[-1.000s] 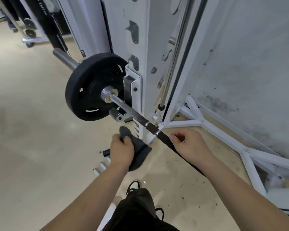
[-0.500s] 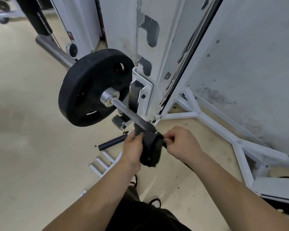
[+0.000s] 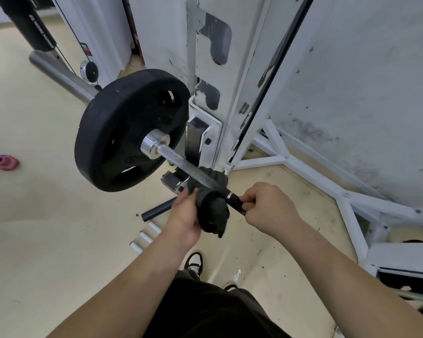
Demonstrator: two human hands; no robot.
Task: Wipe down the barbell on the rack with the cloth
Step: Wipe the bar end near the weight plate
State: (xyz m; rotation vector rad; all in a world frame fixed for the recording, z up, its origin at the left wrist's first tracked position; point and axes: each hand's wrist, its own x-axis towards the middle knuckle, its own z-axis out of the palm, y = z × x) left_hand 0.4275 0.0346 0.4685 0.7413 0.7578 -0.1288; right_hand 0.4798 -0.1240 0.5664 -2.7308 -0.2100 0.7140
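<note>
The barbell (image 3: pixel 181 161) lies across the white rack (image 3: pixel 205 132), its knurled steel shaft running from a black weight plate (image 3: pixel 122 132) down toward me. A dark cloth (image 3: pixel 213 206) is draped under and around the shaft just in front of the rack hook. My left hand (image 3: pixel 183 215) grips the cloth from the left side of the bar. My right hand (image 3: pixel 266 208) grips the shaft's black section right beside the cloth, fingers curled around it. The bar beyond my right hand is hidden.
The rack's white base struts (image 3: pixel 303 176) spread over the floor to the right, along a grey wall (image 3: pixel 364 93). A dark tube (image 3: pixel 156 209) and short white pegs (image 3: pixel 144 236) lie on the floor below the bar. A pink shoe (image 3: pixel 3 162) shows at far left.
My left hand brought the cloth from beside the bar up onto the shaft, wrapping it there. My right hand kept its grip on the bar. The view moved closer to the plate.
</note>
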